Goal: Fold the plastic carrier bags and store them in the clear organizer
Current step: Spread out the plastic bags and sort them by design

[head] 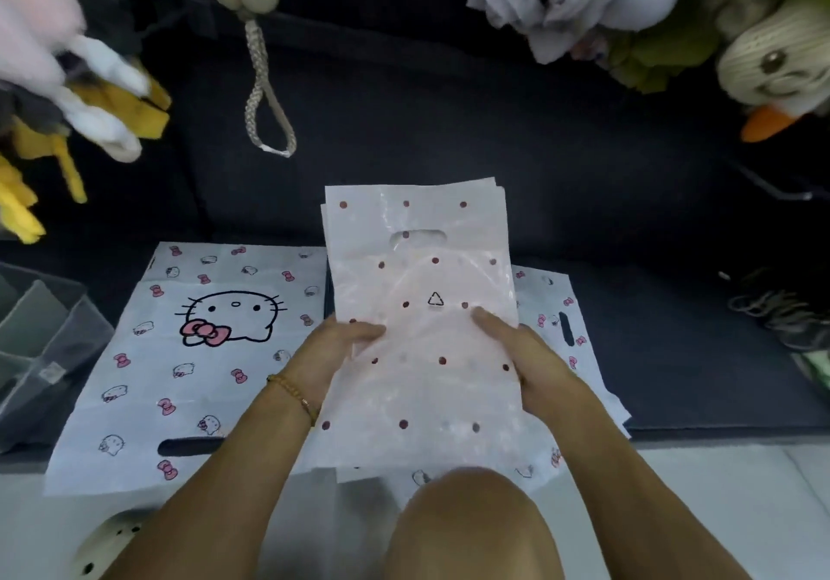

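I hold a pale pink plastic bag with dark red dots (422,274) flat in front of me, handle cutout at its far end. My left hand (334,350) grips its left edge and my right hand (523,355) grips its right edge, thumbs on top. More of the same bags seem stacked beneath it. A white cat-print carrier bag (193,355) lies flat on the dark surface to the left. Another cat-print bag (566,332) peeks out under the pink one on the right. The clear organizer (40,350) stands at the left edge, with dividers inside.
Plush toys hang above: yellow and white ones (90,99) at left, a cream knitted one with an orange beak (772,67) at right. A braided cord loop (265,99) dangles at centre left. My knee (467,525) is below the bags. A tangle of dark bands (772,310) lies at right.
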Demonstrator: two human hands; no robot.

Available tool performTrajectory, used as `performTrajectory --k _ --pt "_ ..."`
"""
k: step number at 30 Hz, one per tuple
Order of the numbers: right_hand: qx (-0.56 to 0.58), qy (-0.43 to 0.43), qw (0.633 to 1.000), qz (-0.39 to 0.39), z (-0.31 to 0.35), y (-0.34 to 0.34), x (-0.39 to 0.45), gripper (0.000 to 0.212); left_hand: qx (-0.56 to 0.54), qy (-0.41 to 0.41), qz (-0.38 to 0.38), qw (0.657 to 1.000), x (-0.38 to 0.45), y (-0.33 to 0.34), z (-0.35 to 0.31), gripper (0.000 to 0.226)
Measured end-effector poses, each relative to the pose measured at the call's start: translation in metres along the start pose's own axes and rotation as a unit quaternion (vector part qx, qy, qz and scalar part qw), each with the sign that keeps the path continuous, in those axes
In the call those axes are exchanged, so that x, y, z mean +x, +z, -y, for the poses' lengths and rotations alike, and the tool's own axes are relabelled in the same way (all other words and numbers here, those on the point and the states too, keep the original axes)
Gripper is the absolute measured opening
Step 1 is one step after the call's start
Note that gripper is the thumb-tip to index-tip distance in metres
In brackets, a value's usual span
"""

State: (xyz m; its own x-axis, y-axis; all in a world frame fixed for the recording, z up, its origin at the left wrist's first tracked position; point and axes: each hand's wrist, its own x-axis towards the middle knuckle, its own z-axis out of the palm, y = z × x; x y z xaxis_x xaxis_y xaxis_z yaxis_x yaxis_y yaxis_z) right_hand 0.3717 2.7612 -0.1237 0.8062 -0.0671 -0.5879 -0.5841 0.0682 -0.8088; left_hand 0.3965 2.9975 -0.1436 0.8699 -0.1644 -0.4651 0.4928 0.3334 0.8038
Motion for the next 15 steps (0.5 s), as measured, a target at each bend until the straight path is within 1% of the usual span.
performTrajectory --k 1,2,3,4,6,8,11,13,15 --pt "0.002 -0.024 1.0 0.014 -0.002 -0.01 -0.002 0.054 0.034 0.003 -0.004 0.999 0.005 0.009 0.004 0.023" --pt "-0.009 -0.051 0.999 0.011 -0.005 -0.019 -0.004 0.034 0.077 0.013 -0.004 0.997 0.011 0.019 0.009 0.021" --pt "-0.024 -0.077 0.997 -0.009 -0.007 -0.029 -0.005 0.018 0.117 0.024 0.004 0.993 0.016 0.029 0.015 0.02" --pt "-0.04 -0.103 0.993 -0.04 -0.009 -0.041 -0.005 0.011 0.139 0.034 0.021 0.99 0.02 0.04 0.022 0.022" --pt "-0.069 -0.135 0.982 -0.113 -0.017 -0.072 0.0 0.016 0.131 0.036 0.07 0.988 0.031 0.067 0.04 0.031" --pt "-0.089 -0.144 0.97 -0.175 -0.027 -0.109 0.004 0.022 0.131 0.02 0.108 0.985 0.041 0.097 0.061 0.038" --pt "-0.095 -0.15 0.96 -0.218 -0.044 -0.174 0.008 0.028 0.209 -0.007 0.155 0.965 0.058 0.148 0.107 0.047" --pt "-0.107 -0.146 0.954 -0.241 -0.051 -0.218 0.013 0.024 0.241 -0.034 0.19 0.951 0.067 0.183 0.139 0.053" --pt "-0.135 -0.138 0.944 -0.266 -0.052 -0.261 0.021 0.018 0.269 -0.038 0.216 0.938 0.078 0.216 0.166 0.055"
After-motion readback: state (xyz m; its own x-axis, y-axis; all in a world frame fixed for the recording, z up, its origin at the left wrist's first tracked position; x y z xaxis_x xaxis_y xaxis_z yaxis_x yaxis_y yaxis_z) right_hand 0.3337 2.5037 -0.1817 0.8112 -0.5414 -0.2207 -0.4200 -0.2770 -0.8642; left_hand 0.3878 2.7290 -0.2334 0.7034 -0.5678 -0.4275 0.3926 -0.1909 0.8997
